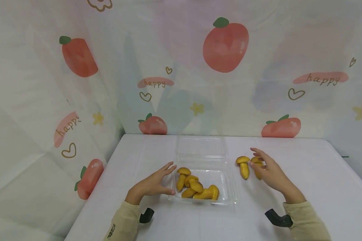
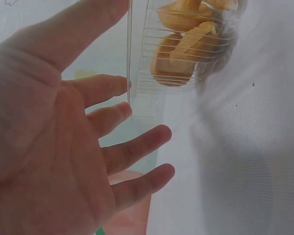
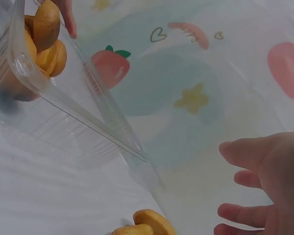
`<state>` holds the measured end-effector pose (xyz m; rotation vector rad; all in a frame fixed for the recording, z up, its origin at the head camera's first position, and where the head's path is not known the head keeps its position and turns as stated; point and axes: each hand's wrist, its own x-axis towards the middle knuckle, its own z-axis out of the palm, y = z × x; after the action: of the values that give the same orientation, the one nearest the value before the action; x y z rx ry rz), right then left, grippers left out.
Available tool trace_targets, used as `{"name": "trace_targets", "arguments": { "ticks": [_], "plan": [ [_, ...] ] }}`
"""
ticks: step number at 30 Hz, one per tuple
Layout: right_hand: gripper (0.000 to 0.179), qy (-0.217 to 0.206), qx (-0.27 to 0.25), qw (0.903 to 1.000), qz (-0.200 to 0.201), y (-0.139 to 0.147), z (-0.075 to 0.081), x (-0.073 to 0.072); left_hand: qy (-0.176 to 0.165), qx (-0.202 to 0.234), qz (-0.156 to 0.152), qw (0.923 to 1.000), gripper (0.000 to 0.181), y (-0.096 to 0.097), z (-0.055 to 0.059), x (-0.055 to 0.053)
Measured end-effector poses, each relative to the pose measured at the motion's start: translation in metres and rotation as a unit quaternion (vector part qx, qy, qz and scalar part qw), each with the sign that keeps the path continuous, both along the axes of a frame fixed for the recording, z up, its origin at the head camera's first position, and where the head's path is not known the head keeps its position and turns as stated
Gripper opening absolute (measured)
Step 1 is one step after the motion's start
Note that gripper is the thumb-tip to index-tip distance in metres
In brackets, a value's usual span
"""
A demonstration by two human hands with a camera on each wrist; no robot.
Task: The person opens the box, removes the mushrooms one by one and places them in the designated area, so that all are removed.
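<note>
Head view: right hand [image 1: 272, 174] at the loose mushrooms, left hand [image 1: 153, 182] by the clear container [image 1: 225, 179]

The step in hand looked like a pick-up on the right of the table [image 1: 147, 154]. The right hand hung over the right-hand mushroom [image 1: 255, 159], partly hiding it, thumb and fingers well parted; the right wrist view showed nothing held, though whether a fingertip touched the mushroom could not be told. The left-hand mushroom [image 1: 244, 170] lay just beside it, cap toward the table's far edge, outside the container.

The left hand was spread at the container's left side, fingers extended and gripping nothing; its fingertips lay close to the plastic, contact hard to judge. Inside, a cluster of yellow mushrooms [image 1: 196, 186] lay toward the left and front, and the lid [image 1: 200, 147] was folded back behind.

As a judgement, the next move called for the right fingers to close on one mushroom without nudging its neighbour, then carry it leftward to the container's bare rear right, the left hand steadying the light plastic.
</note>
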<state>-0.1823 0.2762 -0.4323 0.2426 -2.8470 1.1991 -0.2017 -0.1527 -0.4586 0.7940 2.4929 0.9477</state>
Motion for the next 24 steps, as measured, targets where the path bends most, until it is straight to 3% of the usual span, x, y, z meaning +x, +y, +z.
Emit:
{"name": "trace_targets", "arguments": {
  "ticks": [13,19,24],
  "plan": [
    [0.058,0.045,0.014,0.9967,0.066,-0.031,-0.001,0.008,-0.002,-0.004,0.004,1.0,0.098,0.001,0.0,0.0],
    [0.058,0.039,0.009,0.9963,0.076,-0.042,-0.003,0.011,-0.004,-0.004,0.01,0.9999,0.098,0.001,-0.001,0.0],
    [0.056,0.058,0.012,0.9947,0.084,-0.05,-0.005,0.013,-0.006,-0.002,0.011,0.9999,0.098,0.002,-0.001,0.0]
  ]
}}
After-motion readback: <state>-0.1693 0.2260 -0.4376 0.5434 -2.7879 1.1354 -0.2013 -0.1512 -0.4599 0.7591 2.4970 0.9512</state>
